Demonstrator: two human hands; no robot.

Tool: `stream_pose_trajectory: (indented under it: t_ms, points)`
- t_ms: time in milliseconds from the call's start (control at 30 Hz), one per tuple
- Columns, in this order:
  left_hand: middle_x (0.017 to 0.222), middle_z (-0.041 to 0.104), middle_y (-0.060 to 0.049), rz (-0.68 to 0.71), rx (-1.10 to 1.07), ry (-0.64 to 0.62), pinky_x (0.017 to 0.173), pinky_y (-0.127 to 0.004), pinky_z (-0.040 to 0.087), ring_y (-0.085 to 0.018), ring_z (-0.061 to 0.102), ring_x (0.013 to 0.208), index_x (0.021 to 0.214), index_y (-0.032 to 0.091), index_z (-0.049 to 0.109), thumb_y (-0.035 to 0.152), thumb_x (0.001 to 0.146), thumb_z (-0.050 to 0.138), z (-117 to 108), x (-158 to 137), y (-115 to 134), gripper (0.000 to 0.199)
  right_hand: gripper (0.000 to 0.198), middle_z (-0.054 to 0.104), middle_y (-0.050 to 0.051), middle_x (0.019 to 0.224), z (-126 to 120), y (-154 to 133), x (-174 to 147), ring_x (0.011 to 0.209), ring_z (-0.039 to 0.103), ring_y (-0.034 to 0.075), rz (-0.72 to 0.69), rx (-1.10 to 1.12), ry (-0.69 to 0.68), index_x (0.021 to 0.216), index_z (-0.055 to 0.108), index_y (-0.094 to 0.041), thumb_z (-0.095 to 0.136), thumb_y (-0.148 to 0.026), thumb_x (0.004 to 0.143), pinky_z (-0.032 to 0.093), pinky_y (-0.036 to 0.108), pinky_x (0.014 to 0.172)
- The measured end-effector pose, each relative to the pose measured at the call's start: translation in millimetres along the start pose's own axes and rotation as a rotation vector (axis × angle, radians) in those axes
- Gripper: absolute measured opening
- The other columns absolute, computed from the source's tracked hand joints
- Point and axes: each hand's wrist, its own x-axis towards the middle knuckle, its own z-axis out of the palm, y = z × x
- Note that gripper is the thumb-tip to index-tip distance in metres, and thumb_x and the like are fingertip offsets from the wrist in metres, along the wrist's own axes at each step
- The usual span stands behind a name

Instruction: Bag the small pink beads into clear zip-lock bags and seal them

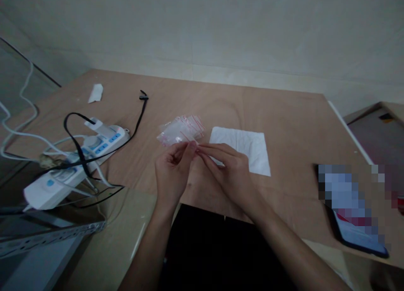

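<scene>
My left hand (175, 166) and my right hand (230, 166) meet fingertip to fingertip above the table's near side. Both are closed in a pinch on a small clear zip bag (188, 137); its red-striped edge shows just above the left fingertips, and the fingers hide most of it. Right behind the hands lies a loose pile of clear zip bags (179, 129) with red stripes. A creased white paper sheet (241, 143) lies flat behind my right hand, which covers its lower left part.
On the left, a white power strip (109, 150) carries several plugs, with tangled white and black cables (139, 126). A paper scrap (96, 93) lies at the back left of the wooden table (284, 122). A phone (362, 236) rests at the right front edge.
</scene>
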Motion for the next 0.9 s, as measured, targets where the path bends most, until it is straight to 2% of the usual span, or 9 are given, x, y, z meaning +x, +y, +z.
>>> stream_pose_trajectory:
  t_ms: [200, 333, 433, 600, 700, 767, 900]
  points:
    - [0.076, 0.075, -0.001, -0.041, -0.100, -0.191, 0.070, -0.023, 0.056, -0.013, 0.069, 0.071, 0.081, 0.018, 0.074, 0.033, 0.079, 0.070, 6.2, -6.8, -1.6, 0.016, 0.024, 0.074, 0.002, 0.111, -15.4, -3.1, -15.6, 0.101, 0.069, 0.019, 0.074, 0.014, 0.041, 0.114, 0.070, -0.029, 0.060, -0.028, 0.092, 0.057, 0.036, 0.087]
    - [0.068, 0.073, 0.000, 0.009, -0.034, -0.262, 0.066, -0.024, 0.056, -0.013, 0.068, 0.065, 0.072, 0.018, 0.071, 0.028, 0.076, 0.072, 8.6, -10.7, 2.1, 0.011, 0.020, 0.075, 0.004, 0.105, -19.7, -6.9, -23.3, 0.098, 0.069, 0.017, 0.074, 0.079, 0.088, 0.107, 0.072, -0.023, 0.058, -0.024, 0.093, 0.055, 0.032, 0.086]
    - [0.069, 0.071, 0.001, 0.080, 0.050, -0.314, 0.065, -0.022, 0.054, -0.012, 0.067, 0.066, 0.071, 0.018, 0.067, 0.024, 0.075, 0.072, 9.5, -13.3, 7.6, 0.009, 0.018, 0.075, 0.003, 0.096, -20.8, -9.5, -28.1, 0.091, 0.069, 0.016, 0.168, 0.144, 0.119, 0.101, 0.074, -0.025, 0.059, -0.028, 0.093, 0.055, 0.031, 0.081]
    - [0.084, 0.072, 0.000, 0.267, 0.263, -0.524, 0.074, -0.021, 0.051, -0.011, 0.065, 0.079, 0.085, 0.019, 0.068, 0.022, 0.089, 0.059, 6.4, -19.9, 18.5, 0.011, 0.017, 0.076, 0.002, 0.091, -27.5, -10.8, -30.6, 0.083, 0.070, 0.017, 0.326, 0.294, 0.136, 0.097, 0.075, -0.024, 0.067, -0.035, 0.087, 0.056, 0.028, 0.072]
    - [0.084, 0.070, -0.001, 0.288, 0.386, -0.551, 0.071, -0.021, 0.048, -0.012, 0.064, 0.079, 0.089, 0.019, 0.068, 0.023, 0.092, 0.055, 6.4, -23.7, 23.1, 0.014, 0.015, 0.077, 0.001, 0.087, -34.0, -12.0, -29.7, 0.081, 0.071, 0.015, 0.323, 0.338, 0.106, 0.094, 0.076, -0.023, 0.065, -0.032, 0.088, 0.055, 0.026, 0.072]
    - [0.077, 0.067, 0.001, 0.294, 0.435, -0.544, 0.067, -0.021, 0.046, -0.011, 0.061, 0.074, 0.085, 0.018, 0.067, 0.022, 0.092, 0.053, 8.5, -25.4, 24.5, 0.016, 0.018, 0.077, 0.000, 0.083, -37.7, -13.3, -29.7, 0.078, 0.071, 0.014, 0.299, 0.289, 0.067, 0.093, 0.076, -0.023, 0.059, -0.029, 0.092, 0.054, 0.024, 0.069]
    - [0.057, 0.052, 0.005, 0.415, 0.582, -0.428, 0.054, -0.019, 0.037, -0.007, 0.047, 0.054, 0.064, 0.017, 0.056, 0.014, 0.085, 0.053, 14.2, -29.0, 25.8, 0.021, 0.021, 0.075, 0.001, 0.074, -43.7, -15.1, -32.4, 0.064, 0.068, 0.014, 0.208, -0.043, 0.000, 0.088, 0.076, -0.021, 0.056, -0.024, 0.093, 0.050, 0.023, 0.059]
